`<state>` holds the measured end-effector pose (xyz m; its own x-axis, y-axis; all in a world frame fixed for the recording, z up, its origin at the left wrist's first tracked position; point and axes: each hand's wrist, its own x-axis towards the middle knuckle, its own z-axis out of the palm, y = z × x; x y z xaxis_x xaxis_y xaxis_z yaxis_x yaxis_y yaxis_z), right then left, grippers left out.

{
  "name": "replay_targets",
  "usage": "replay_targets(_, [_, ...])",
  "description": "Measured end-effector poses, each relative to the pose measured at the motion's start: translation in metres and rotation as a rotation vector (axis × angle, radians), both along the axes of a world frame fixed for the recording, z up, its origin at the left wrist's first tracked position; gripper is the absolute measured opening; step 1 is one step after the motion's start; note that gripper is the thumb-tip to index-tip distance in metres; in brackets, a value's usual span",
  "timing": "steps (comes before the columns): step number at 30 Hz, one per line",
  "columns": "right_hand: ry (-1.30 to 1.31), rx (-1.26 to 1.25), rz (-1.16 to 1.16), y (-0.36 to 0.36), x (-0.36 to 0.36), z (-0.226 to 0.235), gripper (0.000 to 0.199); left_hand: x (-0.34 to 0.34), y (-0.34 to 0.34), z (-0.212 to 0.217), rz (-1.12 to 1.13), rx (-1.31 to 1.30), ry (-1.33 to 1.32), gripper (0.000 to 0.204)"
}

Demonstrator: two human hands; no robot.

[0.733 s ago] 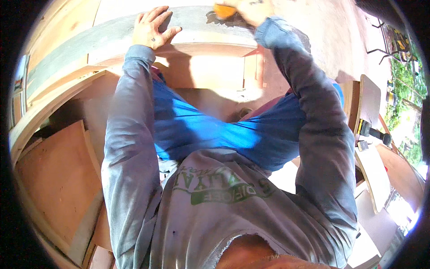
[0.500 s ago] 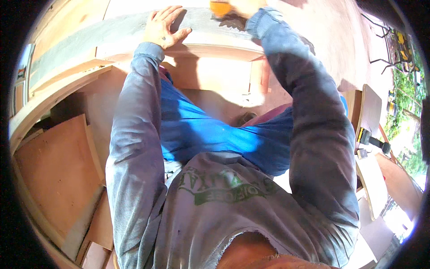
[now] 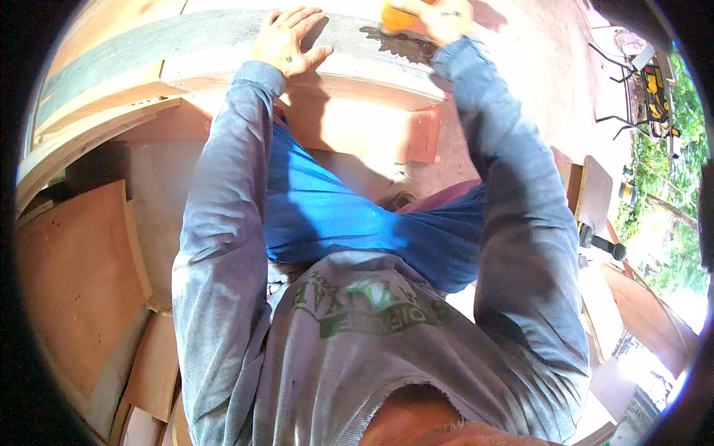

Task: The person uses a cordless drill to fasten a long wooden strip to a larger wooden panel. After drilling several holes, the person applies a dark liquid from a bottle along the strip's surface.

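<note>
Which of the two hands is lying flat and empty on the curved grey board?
The left hand. It rests open, fingers spread, on the curved grey board, while the right hand is closed on an orange tool at the top edge.

Both arms reach forward, left hand flat, right hand gripping.

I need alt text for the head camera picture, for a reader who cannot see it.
Seen from above, a person in a grey long-sleeved shirt leans over a curved wooden panel. The left hand lies flat on it, and the right hand grips an orange tool beside a dark wet patch. Plywood sheets lie below left.
</note>
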<state>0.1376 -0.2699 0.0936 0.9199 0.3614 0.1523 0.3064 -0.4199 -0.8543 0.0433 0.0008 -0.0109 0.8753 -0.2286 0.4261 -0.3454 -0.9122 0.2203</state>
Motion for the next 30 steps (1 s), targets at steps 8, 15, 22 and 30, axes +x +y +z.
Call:
replay_targets(8, [0.079,0.169,-0.045,-0.005,-0.010,0.005,0.046,0.000,-0.009,0.008,0.065,0.066,0.045,0.072])
replay_targets(15, [0.261,0.074,-0.059,0.037,-0.041,0.024,0.040,0.003,-0.002,-0.003,-0.009,-0.004,0.004,0.065])
replay_targets(22, [0.033,0.116,0.007,-0.064,-0.029,0.009,0.040,0.005,-0.001,-0.007,-0.024,-0.010,-0.066,0.058])
replay_targets(30, [0.017,0.089,0.000,0.059,-0.042,0.015,0.050,0.006,-0.006,-0.007,0.065,-0.192,-0.057,0.055])
